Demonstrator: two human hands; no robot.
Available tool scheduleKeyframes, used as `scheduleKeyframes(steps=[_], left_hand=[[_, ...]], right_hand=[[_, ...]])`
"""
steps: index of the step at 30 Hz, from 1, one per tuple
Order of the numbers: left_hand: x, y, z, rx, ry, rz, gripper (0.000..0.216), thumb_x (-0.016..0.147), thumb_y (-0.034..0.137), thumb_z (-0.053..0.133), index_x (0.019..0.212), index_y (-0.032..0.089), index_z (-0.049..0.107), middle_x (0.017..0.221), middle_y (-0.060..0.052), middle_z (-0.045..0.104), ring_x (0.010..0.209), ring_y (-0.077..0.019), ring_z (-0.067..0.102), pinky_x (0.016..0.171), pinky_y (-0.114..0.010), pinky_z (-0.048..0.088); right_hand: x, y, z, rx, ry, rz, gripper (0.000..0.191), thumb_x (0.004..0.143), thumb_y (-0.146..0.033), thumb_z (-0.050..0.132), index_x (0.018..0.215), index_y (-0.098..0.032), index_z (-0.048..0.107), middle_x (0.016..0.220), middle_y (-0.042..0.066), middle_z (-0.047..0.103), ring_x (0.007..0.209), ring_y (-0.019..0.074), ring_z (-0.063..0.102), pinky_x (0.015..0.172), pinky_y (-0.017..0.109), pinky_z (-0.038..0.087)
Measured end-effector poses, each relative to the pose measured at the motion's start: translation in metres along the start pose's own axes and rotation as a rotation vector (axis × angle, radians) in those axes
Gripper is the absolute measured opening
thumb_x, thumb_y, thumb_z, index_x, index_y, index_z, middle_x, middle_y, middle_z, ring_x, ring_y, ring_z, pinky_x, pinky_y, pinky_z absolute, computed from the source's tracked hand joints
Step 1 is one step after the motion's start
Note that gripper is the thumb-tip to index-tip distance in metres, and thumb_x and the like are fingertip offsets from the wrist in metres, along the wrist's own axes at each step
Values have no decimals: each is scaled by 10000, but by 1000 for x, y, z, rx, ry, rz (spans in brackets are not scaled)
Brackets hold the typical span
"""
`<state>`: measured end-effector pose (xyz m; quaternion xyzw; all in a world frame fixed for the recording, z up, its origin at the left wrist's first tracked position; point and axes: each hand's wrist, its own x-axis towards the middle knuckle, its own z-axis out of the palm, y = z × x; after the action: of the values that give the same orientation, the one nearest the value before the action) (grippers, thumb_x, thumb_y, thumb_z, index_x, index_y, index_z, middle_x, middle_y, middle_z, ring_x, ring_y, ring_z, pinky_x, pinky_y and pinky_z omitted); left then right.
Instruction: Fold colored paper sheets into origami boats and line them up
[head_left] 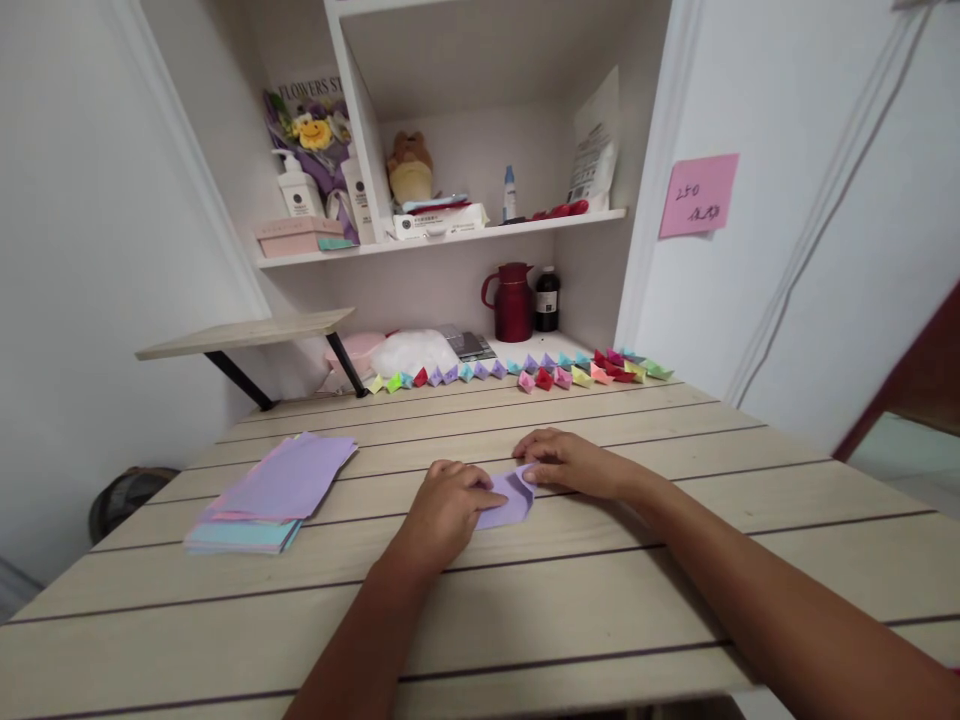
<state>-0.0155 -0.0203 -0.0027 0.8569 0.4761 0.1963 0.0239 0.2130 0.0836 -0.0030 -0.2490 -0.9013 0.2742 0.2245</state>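
A small piece of purple paper [511, 508], partly folded, lies on the table in front of me. From the left, my left hand [445, 508] holds it down, with thumb and index finger pressed on its surface and the other fingers curled. My right hand [564, 463] grips the far right corner, which stands raised and bent under the thumb. Its fingers curve round behind that corner, so their tips are partly hidden. Left of both hands sits a stack of coloured paper sheets [296, 478], purple on top with pink and light blue beneath.
Rows of small folded paper boats [544, 379] line the table's far edge. Behind them stand a red jug [514, 303] and a dark bottle [547, 300]. A raised wooden stand [247, 333] with black legs occupies the back left. White shelves [450, 238] rise above.
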Motion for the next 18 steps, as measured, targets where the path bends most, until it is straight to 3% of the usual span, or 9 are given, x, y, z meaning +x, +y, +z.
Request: scheduleKeyframes(steps=[10,13,16,18], left_hand=[[0,2,-1,79,-66,1,452,854,55,475,1101,367,689,1100,-11,641,1004,-212,532,855,-349,378],[0,3,1,117,-58,-12,471,873,68,454,1230,333,607,1097,-26,621,1000,-206,515,869,-333,388],[-1,4,2,162,-64,-28,573,888,57,416,1359,380,461,1092,-23,601,966,-201,507,840,-323,393],[-1,4,2,171,-87,-7,570,904,69,412,1334,439,470,1146,-11,581,985,-202,503,846,-325,381]], right_hand=[[11,9,16,-160,131,108,151,737,-347,710,736,-215,637,936,49,665,938,237,588,854,357,429],[12,7,17,-201,130,136,149,726,-335,721,750,-216,634,921,42,655,928,233,585,838,347,427],[12,5,17,-230,125,161,133,728,-314,720,765,-218,636,924,35,649,929,226,583,832,336,422],[13,3,18,-244,125,181,135,725,-314,725,784,-223,644,939,30,647,941,222,581,839,332,417]])
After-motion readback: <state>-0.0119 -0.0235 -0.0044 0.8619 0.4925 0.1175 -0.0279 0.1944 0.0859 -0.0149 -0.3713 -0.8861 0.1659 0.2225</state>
